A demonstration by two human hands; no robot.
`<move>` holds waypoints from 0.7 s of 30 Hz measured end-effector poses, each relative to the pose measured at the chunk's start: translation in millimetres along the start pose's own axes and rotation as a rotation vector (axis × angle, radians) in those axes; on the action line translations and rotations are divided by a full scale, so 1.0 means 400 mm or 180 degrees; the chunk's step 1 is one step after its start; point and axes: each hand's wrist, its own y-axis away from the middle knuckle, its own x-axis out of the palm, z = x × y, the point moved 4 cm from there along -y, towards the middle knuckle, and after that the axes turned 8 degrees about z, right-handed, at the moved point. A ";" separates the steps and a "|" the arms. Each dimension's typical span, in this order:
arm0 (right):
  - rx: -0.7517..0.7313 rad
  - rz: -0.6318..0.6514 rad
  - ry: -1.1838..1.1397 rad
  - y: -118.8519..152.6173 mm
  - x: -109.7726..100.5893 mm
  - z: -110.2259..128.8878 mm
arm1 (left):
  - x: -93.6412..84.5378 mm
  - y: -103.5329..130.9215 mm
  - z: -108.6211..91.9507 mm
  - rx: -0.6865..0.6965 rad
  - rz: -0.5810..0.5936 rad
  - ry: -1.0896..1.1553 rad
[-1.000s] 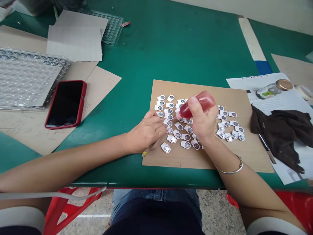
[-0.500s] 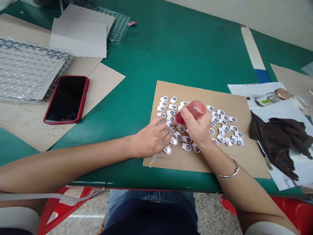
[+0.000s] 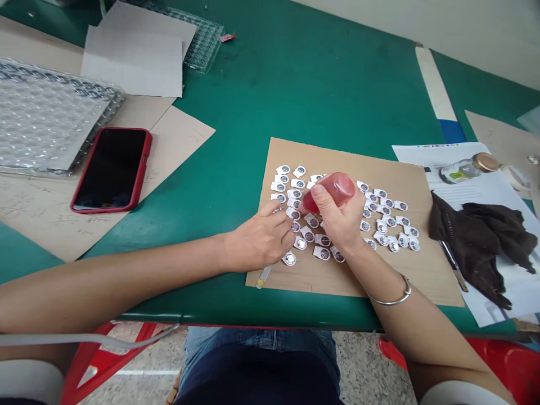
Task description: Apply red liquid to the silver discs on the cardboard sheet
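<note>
R hand (image 3: pixel 343 222), just right of ctr in the frame, is wrapped round a red bottle (image 3: pixel 335 188), thumb laid along its upper side. The bottle is tilted, base toward upper right, nozzle end down-left, so it sits btwn the two hands, up & right of the L hand (image 3: pixel 261 239), w/ its tip near those knuckles; can't tell if the tip touches anything. L hand is curled, palm down, fingertips tucked out of sight, so I can't tell what, if anything, they pinch. A pale stick w/ a yellow end (image 3: pixel 264 277) pokes out below that hand, by the lower-left corner of the cardboard sheet (image 3: pixel 392 278). Small white tags w/ round dark prints (image 3: pixel 323 254) lie in loose rows on the sheet, approx. under & around both hands, a further cluster being right of the R wrist, which wears a silver bangle (image 3: pixel 392 302). Right side of frame: dark cloth (image 3: pixel 481 236), a slim cutter (image 3: pixel 454 267) beside it, & a gold-lidded jar (image 3: pixel 466 167) on white paper (image 3: pixel 411 152). Left side: red-cased phone (image 3: pixel 112 169) on brown card (image 3: pixel 179 135), well apart from both hands.
</note>
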 end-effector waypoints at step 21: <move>-0.0149 -0.0172 0.0128 -0.005 -0.009 -0.004 | 0.005 0.000 0.006 -0.0041 0.0080 0.0118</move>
